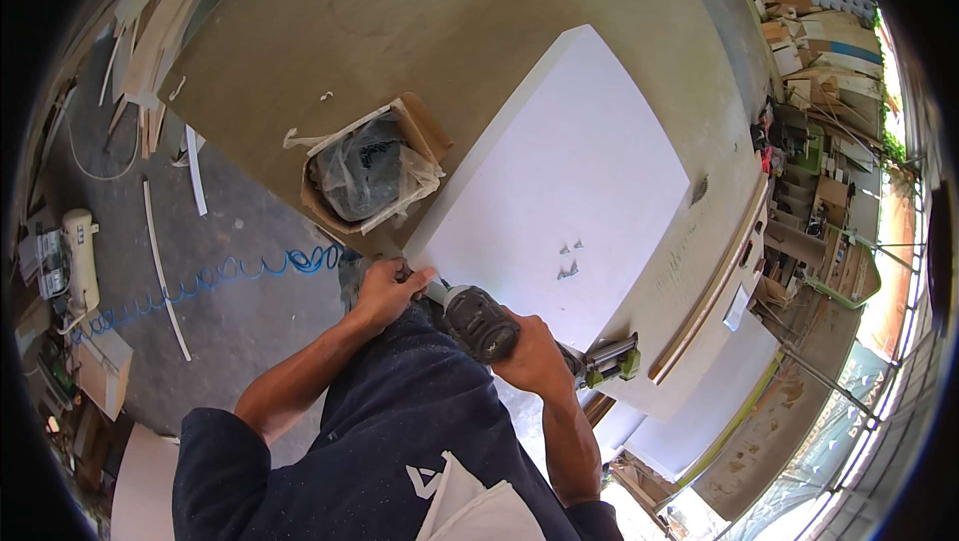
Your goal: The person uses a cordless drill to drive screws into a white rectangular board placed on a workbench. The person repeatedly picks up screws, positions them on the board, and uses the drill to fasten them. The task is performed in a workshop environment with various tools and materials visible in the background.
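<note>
My right hand [534, 356] is wrapped round the grip of a dark cordless drill [481, 323], which points left across the near corner of a thick white panel [569, 171]. Close to the drill's tip, my left hand [386, 293] has its fingers drawn together at the panel's near left edge. What they hold, if anything, is too small to make out. Several small dark pieces [568, 269] lie on the panel's white face. Beyond my left hand stands an open cardboard box [428, 128] with a plastic bag [360, 169] of dark contents inside.
The panel rests on a large brownish board [400, 21]. A green and black tool [611, 359] lies just right of my right hand. A coiled blue air hose [230, 269] runs left across the floor towards a cream tank [80, 256]. Wood offcuts [165, 16] lean at far left.
</note>
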The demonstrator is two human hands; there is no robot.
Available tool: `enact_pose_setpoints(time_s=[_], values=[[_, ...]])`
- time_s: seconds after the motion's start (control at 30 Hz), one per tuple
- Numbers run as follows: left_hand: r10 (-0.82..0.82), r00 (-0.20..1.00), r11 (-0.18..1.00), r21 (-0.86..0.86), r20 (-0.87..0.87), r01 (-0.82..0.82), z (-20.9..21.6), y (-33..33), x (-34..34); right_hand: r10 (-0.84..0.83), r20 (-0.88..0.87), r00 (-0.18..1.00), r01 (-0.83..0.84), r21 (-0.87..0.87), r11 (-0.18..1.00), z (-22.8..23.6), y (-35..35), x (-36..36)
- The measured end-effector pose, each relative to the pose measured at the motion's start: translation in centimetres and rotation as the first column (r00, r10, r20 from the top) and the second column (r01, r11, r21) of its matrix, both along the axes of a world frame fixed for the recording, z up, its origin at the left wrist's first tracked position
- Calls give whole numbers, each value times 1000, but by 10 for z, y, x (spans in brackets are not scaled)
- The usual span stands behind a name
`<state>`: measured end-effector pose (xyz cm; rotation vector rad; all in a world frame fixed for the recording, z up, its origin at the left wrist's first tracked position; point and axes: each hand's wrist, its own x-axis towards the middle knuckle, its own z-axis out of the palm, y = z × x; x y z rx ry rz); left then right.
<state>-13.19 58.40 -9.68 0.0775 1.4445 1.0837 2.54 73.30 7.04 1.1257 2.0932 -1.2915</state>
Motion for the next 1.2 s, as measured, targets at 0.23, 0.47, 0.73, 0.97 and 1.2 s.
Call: enact_pose_setpoints(time_s=[0.23,0.47,0.73,0.97,1.2], values=[[-81,996,997,-20,-41,80,5,2,-7,-4,41,999,5,-21,1000,-1,1,-3],[-126,992,992,-33,-27,126,9,4,-13,27,84,996,-24,-36,999,-1,3,-7],[-131,991,990,-48,-20,130,8,4,-14,43,111,993,-40,-36,999,1,3,-11],[-143,989,989,-48,-32,141,4,3,-14,5,70,998,-1,-57,998,-2,3,-10],[-178,983,983,-42,-37,176,5,3,-16,3,71,997,2,-66,998,1,2,-12]])
